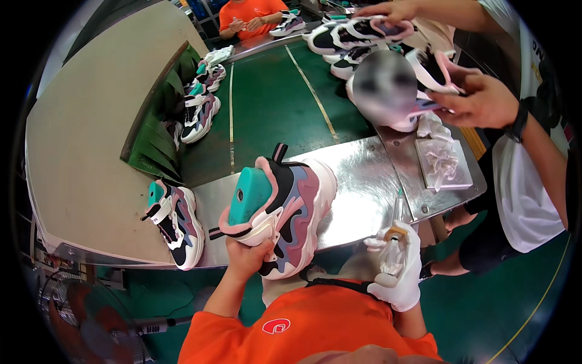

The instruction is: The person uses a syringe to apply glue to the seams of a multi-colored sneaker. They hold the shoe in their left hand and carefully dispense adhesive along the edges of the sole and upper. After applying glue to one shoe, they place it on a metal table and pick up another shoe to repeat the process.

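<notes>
**Sneaker in one hand, clear bottle in the other**

So the person in the orange shirt (321,333) is right up against the near edge of the bench, with a floor fan (85,321) off to the near left. Their bare left hand (245,258) is closed on a chunky sneaker (298,212), thumb on the white strap. The shoe is tipped on its side over the near edge, opening to the left and sole to the right, with a teal insert (250,197) filling it. Their gloved right hand (405,267) has its fingers wrapped around a clear bottle (393,255), slim nozzle pointing away.

Just left of the held shoe, a second sneaker (182,227) sits by the metal plate (348,182). Over on the right there's a white tray (465,176) with crumpled paper (441,159) on it.

Past that is a green belt (270,109), with more sneakers (201,115) along its left side. On the far right, a co-worker's hands (485,100) handle similar shoes, partly blurred out. At the far end there's another person in orange (251,15).
</notes>
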`<state>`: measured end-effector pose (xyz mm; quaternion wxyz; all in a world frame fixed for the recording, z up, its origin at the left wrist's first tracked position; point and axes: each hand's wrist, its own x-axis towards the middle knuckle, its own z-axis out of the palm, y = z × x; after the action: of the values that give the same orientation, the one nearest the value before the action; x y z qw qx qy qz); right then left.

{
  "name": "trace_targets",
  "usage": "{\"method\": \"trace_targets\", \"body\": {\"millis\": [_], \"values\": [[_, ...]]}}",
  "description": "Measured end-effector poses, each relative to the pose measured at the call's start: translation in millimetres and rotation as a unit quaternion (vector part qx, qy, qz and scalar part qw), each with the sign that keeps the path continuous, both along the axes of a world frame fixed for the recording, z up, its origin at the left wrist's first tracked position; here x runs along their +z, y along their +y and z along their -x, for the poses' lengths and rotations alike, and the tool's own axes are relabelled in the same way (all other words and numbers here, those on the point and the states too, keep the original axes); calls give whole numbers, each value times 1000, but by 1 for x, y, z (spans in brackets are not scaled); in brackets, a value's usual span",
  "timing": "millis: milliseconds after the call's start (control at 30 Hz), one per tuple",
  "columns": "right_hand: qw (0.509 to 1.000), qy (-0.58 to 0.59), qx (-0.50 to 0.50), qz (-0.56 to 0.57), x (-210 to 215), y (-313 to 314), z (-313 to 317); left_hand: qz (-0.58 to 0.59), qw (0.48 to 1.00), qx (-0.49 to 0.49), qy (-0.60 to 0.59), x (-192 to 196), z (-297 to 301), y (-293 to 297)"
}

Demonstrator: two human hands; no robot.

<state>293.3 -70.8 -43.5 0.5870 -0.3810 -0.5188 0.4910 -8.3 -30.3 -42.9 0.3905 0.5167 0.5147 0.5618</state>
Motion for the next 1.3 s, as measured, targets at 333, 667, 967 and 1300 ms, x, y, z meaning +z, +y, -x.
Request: {"method": "trace_targets", "body": {"millis": [333,667,967,1300], "values": [[999,-18,40,-3,4,2,6,-245,960,9,134,-22,22,-6],[997,-35,54,32,1,7,14,-90,993,-25,-75,6,13,-6],[996,-86,13,30,-7,15,21,-478,765,-49,428,45,31,36],[994,-104,-22,29,-14,22,18,-448,703,-107,542,72,32,42]]}}
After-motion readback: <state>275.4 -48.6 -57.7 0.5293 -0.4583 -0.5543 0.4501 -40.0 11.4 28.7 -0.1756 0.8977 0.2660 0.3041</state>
